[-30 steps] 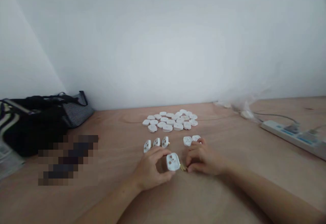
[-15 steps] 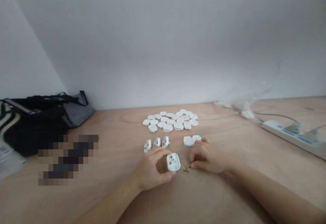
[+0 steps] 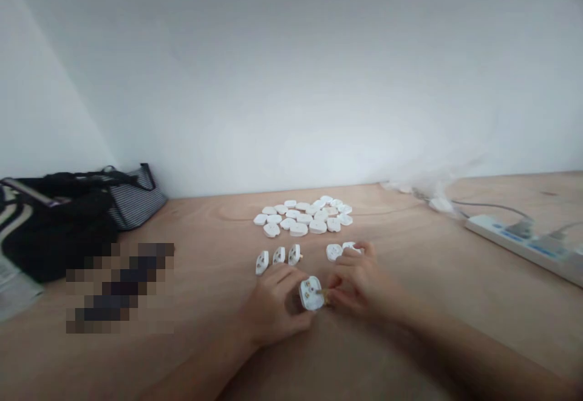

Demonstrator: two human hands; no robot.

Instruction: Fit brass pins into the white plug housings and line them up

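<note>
My left hand [image 3: 273, 307] grips a white plug housing [image 3: 311, 302] by its sides, its hollow inner face with small metal parts turned towards me. Close against the housing's right side, my right hand [image 3: 355, 282] pinches a small brass plug pin [image 3: 319, 292], its tip over the inner face. Whether the pin sits in a slot I cannot tell. Behind my left hand, three similar plug housings [image 3: 279, 256] stand on edge in a row. Two white plug pieces [image 3: 334, 252] lie beyond my right hand, one partly covered by its fingers.
Several white plug pieces [image 3: 299, 229] lie grouped further back on the wooden table [image 3: 204, 279]. At right are a white power strip [image 3: 501, 237] with plugs and cables, and clear plastic wrap [image 3: 437, 197]. Black bags [image 3: 59, 225] and a pixelated dark object [image 3: 122, 285] occupy the left.
My right hand has lifted a brass pin from the small heap on the table and brought it left to the plug housing. My left hand still holds the housing, nearly in place.
</note>
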